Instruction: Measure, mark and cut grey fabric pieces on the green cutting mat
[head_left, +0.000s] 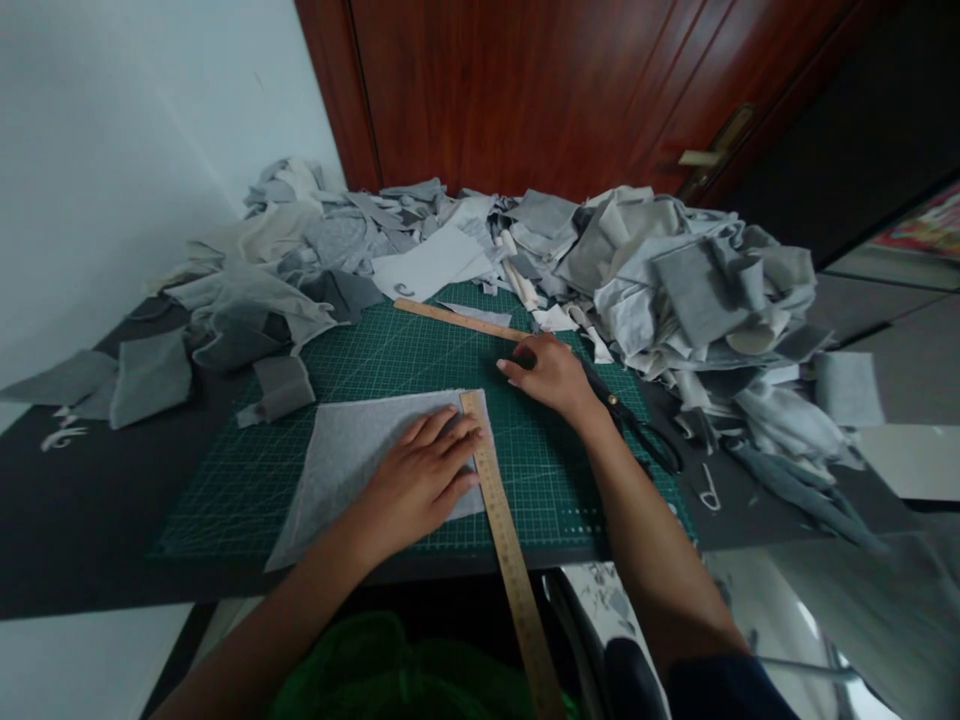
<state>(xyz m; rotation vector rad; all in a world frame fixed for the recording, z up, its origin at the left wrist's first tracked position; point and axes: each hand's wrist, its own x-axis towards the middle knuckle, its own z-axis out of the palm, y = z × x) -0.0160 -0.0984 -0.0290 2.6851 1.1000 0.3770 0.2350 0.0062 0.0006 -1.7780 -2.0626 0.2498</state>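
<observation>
My left hand (pixel 424 475) lies flat with fingers spread on a light grey piece of cloth (pixel 349 460). Its fingertips reach the edge of a long wooden ruler (pixel 499 510), which runs along the cloth's right side and past the table's front edge. To the right, my right hand (pixel 551 378) is over the green cutting mat (pixel 360 360), thumb and bent forefinger apart, with nothing visible between them. Just beyond it a second wooden ruler (pixel 457 318) lies slantwise, its right end partly hidden by the hand. Black-handled scissors (pixel 637 425) rest beside my right forearm.
Heaps of grey and white cloth scraps (pixel 667 270) line the back and right of the dark table (pixel 67 510). More grey scraps (pixel 247 310) are piled at left. A small white hook-shaped item (pixel 709 490) lies right of the mat. Behind stands a brown wooden door (pixel 510 90).
</observation>
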